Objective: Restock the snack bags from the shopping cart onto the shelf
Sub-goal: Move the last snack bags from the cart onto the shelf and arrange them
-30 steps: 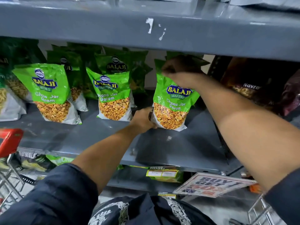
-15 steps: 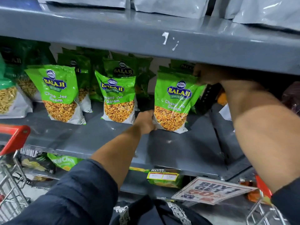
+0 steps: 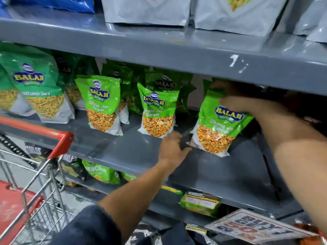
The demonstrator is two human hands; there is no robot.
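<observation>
A green Balaji Chana Jor Garam snack bag (image 3: 217, 131) stands upright at the right of the grey middle shelf (image 3: 123, 152). My right hand (image 3: 235, 102) grips its top edge, just under the shelf above. My left hand (image 3: 174, 147) is low at the bag's bottom left corner, fingers apart, holding nothing. Two more bags of the same kind, one (image 3: 103, 103) and another (image 3: 157, 112), stand in a row to the left, with darker green bags behind them. The shopping cart (image 3: 60, 138), with a red handle, is at the lower left.
The upper shelf (image 3: 159, 50) hangs low over the bags and carries white pouches (image 3: 146, 11). Larger green sev bags (image 3: 37, 89) stand at far left. Below are a lower shelf with snack packs (image 3: 100, 172), a price tag (image 3: 200, 202) and a promo sign (image 3: 256, 228).
My left hand has slipped back from the bag's bottom corner. My right hand stays on the bag's top. The view has shifted right and up, bringing the cart handle closer.
</observation>
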